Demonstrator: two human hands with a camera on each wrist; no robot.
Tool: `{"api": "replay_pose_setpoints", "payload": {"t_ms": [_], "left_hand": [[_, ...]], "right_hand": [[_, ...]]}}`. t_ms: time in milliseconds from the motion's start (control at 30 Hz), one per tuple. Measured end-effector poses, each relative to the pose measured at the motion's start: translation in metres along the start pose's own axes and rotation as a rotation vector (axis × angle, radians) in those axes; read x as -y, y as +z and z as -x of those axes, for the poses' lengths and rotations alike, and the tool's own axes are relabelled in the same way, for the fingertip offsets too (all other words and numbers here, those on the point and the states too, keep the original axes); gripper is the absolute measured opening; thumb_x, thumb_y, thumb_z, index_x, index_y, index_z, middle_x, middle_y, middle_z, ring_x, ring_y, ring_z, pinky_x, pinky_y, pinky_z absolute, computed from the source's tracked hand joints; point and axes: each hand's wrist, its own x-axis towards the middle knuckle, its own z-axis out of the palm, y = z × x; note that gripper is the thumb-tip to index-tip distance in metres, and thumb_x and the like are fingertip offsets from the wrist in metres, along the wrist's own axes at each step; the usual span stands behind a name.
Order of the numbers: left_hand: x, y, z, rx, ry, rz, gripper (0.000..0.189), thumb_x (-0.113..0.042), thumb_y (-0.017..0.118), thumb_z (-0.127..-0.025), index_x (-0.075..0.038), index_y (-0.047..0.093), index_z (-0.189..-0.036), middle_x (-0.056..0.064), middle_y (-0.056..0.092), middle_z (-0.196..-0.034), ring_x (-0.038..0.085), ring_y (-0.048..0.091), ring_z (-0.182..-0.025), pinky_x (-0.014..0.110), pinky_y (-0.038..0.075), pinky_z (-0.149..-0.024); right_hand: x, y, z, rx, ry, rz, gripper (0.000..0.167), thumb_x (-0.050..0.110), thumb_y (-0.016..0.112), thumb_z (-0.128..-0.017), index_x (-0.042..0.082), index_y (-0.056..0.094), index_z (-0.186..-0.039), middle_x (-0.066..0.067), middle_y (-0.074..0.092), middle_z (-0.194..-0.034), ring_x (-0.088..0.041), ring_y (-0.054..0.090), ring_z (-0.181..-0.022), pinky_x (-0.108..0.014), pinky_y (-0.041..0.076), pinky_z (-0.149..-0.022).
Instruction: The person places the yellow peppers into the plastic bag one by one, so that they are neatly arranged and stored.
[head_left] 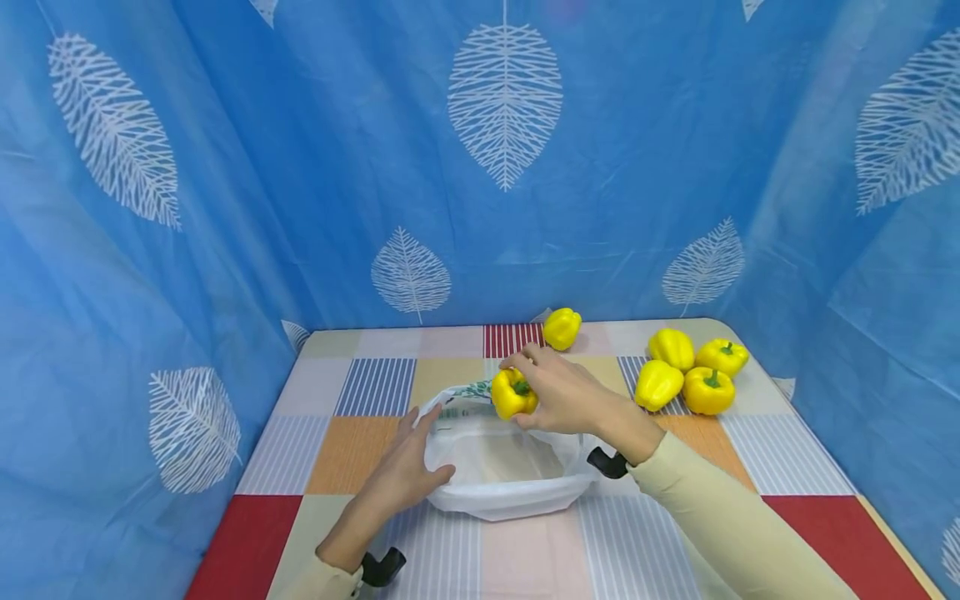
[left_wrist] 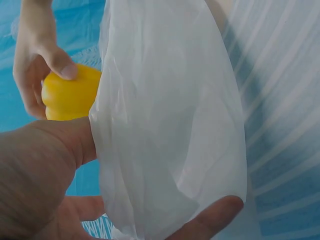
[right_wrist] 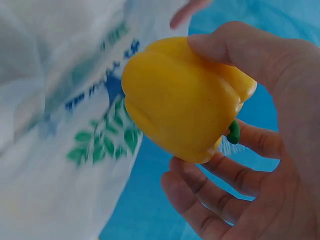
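A yellow bell pepper [head_left: 513,395] with a green stem is gripped by my right hand [head_left: 566,392] above the far right side of the bag's mouth. In the right wrist view the thumb lies on one side of the pepper [right_wrist: 180,95] and the fingers curl under the other. A white plastic bag [head_left: 495,500] with green print sits on the table, its mouth spread wide. My left hand [head_left: 405,467] is at the bag's left rim, thumb and fingers apart and fairly straight. The left wrist view shows its fingers [left_wrist: 220,215] touching the thin plastic.
One yellow bell pepper [head_left: 561,328] lies at the table's back edge. Several more, including a front one [head_left: 709,392], are grouped at the right. A patchwork cloth [head_left: 270,533] covers the table, and a blue leaf-patterned curtain [head_left: 330,167] encloses its back and sides.
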Motion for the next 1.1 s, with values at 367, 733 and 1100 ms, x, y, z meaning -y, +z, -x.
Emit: {"api": "replay_pose_setpoints", "payload": {"t_ms": [367,733,1100], "left_hand": [[-0.001,0.001,0.002,0.023,0.039,-0.01,0.101,-0.004,0.092,-0.09,-0.011,0.045,-0.179,0.038,0.028,-0.187,0.067,0.054,-0.156,0.08,0.063,-0.108],[-0.003,0.003,0.002,0.088,0.082,0.028,0.114,0.017,0.08,-0.083,-0.017,0.038,-0.183,0.035,0.021,-0.19,0.064,0.06,-0.152,0.063,0.074,-0.092],[-0.007,0.006,0.0,0.089,0.075,0.007,0.11,0.012,0.08,-0.088,-0.016,0.035,-0.184,0.034,0.021,-0.19,0.062,0.056,-0.157,0.071,0.067,-0.107]], "right_hand": [[0.024,0.039,-0.028,0.157,-0.071,-0.036,0.067,0.032,0.098,-0.094,0.014,0.068,-0.151,-0.009,0.07,-0.132,-0.02,0.068,-0.11,-0.042,0.072,-0.103],[0.023,0.07,-0.049,0.171,-0.014,0.028,0.068,0.039,0.097,-0.096,0.014,0.067,-0.152,-0.009,0.067,-0.135,-0.019,0.066,-0.107,-0.038,0.07,-0.105],[0.022,0.081,-0.055,0.088,0.022,0.021,0.072,0.042,0.096,-0.098,0.008,0.067,-0.155,-0.014,0.068,-0.137,-0.022,0.069,-0.11,-0.038,0.07,-0.108]]}}
